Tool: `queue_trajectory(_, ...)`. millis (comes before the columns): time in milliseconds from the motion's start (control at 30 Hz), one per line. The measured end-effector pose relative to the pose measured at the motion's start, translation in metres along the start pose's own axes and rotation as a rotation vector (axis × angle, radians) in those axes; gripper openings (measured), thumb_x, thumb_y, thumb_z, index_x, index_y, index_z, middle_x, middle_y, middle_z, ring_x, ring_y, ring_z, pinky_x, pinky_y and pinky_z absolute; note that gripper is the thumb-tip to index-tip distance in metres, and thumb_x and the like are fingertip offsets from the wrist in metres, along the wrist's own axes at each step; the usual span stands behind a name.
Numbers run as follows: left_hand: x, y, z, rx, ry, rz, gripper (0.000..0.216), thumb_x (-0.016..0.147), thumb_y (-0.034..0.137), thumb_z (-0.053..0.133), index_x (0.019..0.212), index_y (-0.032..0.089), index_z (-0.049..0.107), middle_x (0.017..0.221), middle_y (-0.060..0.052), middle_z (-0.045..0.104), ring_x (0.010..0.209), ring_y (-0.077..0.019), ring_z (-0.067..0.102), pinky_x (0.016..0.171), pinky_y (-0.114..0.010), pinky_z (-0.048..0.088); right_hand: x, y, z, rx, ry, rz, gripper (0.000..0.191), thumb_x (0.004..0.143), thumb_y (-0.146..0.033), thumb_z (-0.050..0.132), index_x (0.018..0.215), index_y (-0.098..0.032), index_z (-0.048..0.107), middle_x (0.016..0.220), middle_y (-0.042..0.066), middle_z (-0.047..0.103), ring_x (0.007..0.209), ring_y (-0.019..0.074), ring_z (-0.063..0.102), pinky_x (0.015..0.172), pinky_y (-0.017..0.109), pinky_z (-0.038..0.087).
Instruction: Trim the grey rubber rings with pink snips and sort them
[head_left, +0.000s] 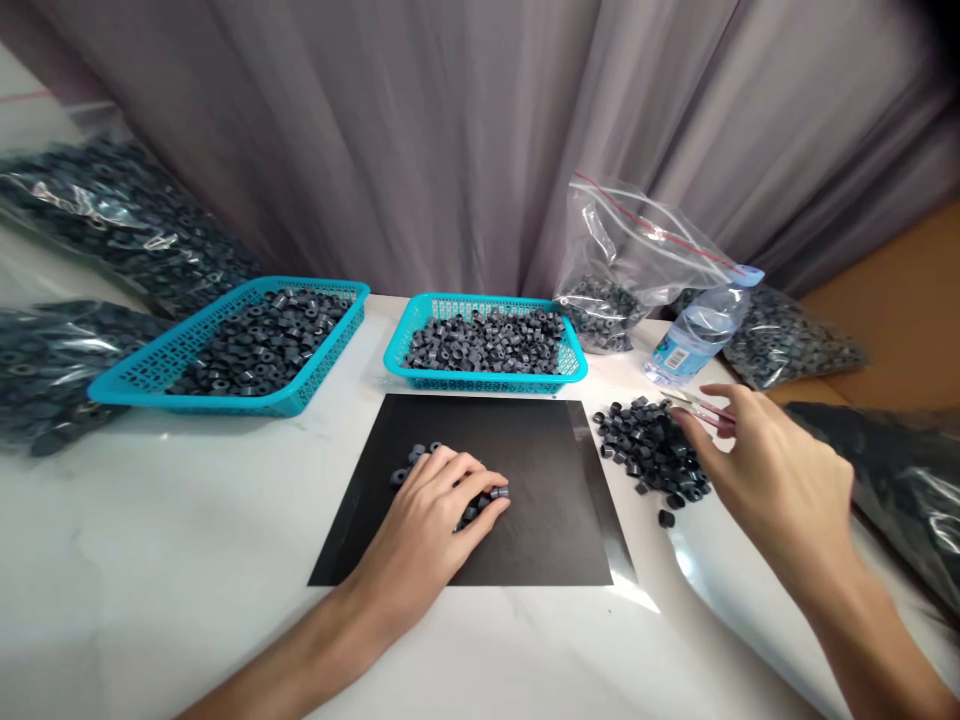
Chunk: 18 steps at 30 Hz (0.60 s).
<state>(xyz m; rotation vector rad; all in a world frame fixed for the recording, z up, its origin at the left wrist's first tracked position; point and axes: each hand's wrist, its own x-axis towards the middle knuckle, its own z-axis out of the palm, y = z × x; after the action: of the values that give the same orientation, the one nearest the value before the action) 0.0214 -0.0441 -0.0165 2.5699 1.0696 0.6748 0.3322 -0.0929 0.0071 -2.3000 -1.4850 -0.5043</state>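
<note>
My left hand [439, 500] lies over a small heap of short dark grey plastic tubes [416, 455] on a black mat [555, 500]. Its thumb and index finger close on one small tube [500, 492] at the heap's right side; the palm hides part of the heap. To the right of the mat, my right hand [772, 470] grips slim pink tweezers [709, 408] between thumb and fingers, the pale tips pointing left. Just below the tips is a loose pile of black tubes [652, 445] on the white table [225, 550].
Turquoise baskets full of tubes stand at the left [292, 400] and behind the mat [487, 380]. A zip bag [600, 310] and a water bottle [697, 330] stand at the back right. More filled bags lie at the left [112, 220] and right [900, 480] edges. A grey curtain [450, 130] hangs behind.
</note>
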Motion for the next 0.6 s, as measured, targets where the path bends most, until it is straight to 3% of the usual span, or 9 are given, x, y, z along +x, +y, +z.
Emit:
queue_trajectory(100,0.000,0.002,-0.004,-0.059,0.039,0.000,0.010,0.100,0.021,0.063,0.106,0.023,0.070,0.099,0.001,0.069,0.094,-0.0187,0.062,0.097,-0.040,0.040,-0.012,-0.023,0.004,0.433,-0.103,-0.093,0.041,0.095,-0.055,0.057,0.117,-0.021,0.064,0.109,0.011,0.073,0.084,0.0259,0.069,0.061,0.031,0.041)
queue_trajectory(167,-0.002,0.004,-0.006,-0.115,0.071,0.001,0.012,0.099,0.021,0.064,0.109,0.025,0.069,0.101,0.002,0.067,0.096,-0.0169,0.063,0.098,-0.037,0.041,-0.026,-0.044,0.008,0.820,-0.334,-0.121,0.035,0.097,-0.053,0.055,0.105,-0.020,0.066,0.096,0.008,0.072,0.081,0.0222,0.067,0.066,0.029,0.044)
queue_trajectory(267,-0.005,0.007,-0.006,-0.244,0.076,-0.004,0.019,0.099,0.020,0.064,0.116,0.028,0.067,0.108,0.002,0.064,0.101,-0.0134,0.064,0.097,-0.028,0.044,-0.047,-0.077,0.010,1.189,-0.644,-0.015,0.037,0.094,-0.055,0.060,0.096,-0.019,0.068,0.082,0.004,0.067,0.070,0.0168,0.058,0.061,0.027,0.042)
queue_trajectory(400,-0.008,0.011,-0.005,-0.375,0.054,0.005,0.022,0.100,0.015,0.061,0.116,0.030,0.066,0.110,0.003,0.063,0.102,-0.0098,0.066,0.097,-0.020,0.048,-0.060,-0.099,0.008,1.447,-0.805,0.090,0.041,0.085,-0.058,0.072,0.089,-0.017,0.070,0.070,-0.001,0.056,0.061,0.0108,0.043,0.056,0.024,0.034)
queue_trajectory(500,-0.007,0.013,-0.005,-0.391,0.099,0.014,0.023,0.098,0.014,0.064,0.115,0.029,0.067,0.108,0.002,0.065,0.100,-0.0100,0.067,0.095,-0.019,0.050,-0.061,-0.098,0.007,1.528,-0.870,0.135,0.040,0.084,-0.057,0.076,0.083,-0.017,0.071,0.064,-0.005,0.043,0.056,0.0075,0.029,0.052,0.024,0.025)
queue_trajectory(600,-0.004,0.015,-0.007,-0.390,0.192,0.025,0.024,0.094,0.013,0.070,0.113,0.027,0.071,0.102,0.002,0.066,0.093,-0.0102,0.067,0.089,-0.020,0.052,-0.059,-0.093,0.008,1.583,-0.949,0.197,0.039,0.087,-0.055,0.075,0.090,-0.017,0.072,0.062,-0.008,0.028,0.054,0.0066,0.017,0.048,0.025,0.015)
